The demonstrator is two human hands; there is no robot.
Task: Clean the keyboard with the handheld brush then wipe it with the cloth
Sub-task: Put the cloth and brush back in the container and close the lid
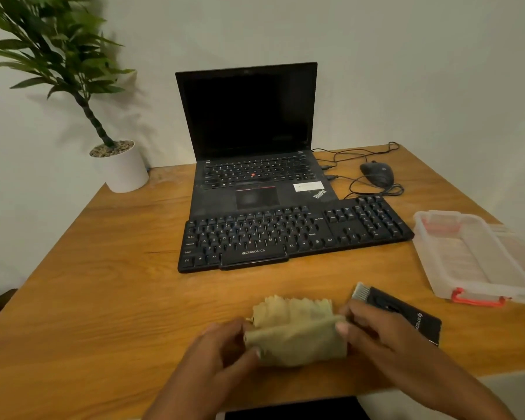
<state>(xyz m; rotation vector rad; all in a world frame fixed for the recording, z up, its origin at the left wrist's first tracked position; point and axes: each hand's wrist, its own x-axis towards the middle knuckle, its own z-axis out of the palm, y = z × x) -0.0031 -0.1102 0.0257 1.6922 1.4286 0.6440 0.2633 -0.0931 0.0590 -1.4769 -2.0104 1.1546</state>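
- The tan cleaning cloth [296, 330], folded with a zigzag far edge, lay on the wooden desk [103, 268] near its front edge, held between both hands.
- The left hand [225, 348] gripped the cloth's left end, fingers curled over it and the thumb pressed on its near corner.
- The right hand [373, 331] pinched the cloth's right end, thumb on top and fingers curled behind.
- The handheld brush [397, 310], black with pale bristles at its far end, lay flat on the desk just beyond the right hand, its near part hidden behind the knuckles.
- The black Zebronics keyboard [291, 234] sat further out from both hands, with bare desk between it and the cloth; nothing lay on its keys.
- Touching the keyboard's far edge stood an open ThinkPad laptop [252, 131], its screen dark.
- A black wired mouse [376, 174] rested beyond the keyboard's right end, its cables [361, 153] looped beside the laptop.
- Out to the right of the right hand sat an open clear plastic box [470, 262] with red-orange latches, its lid lying alongside.
- Far off to the left of the left hand, at the desk's back corner, stood a white pot [125, 169] with a green plant [52, 53].
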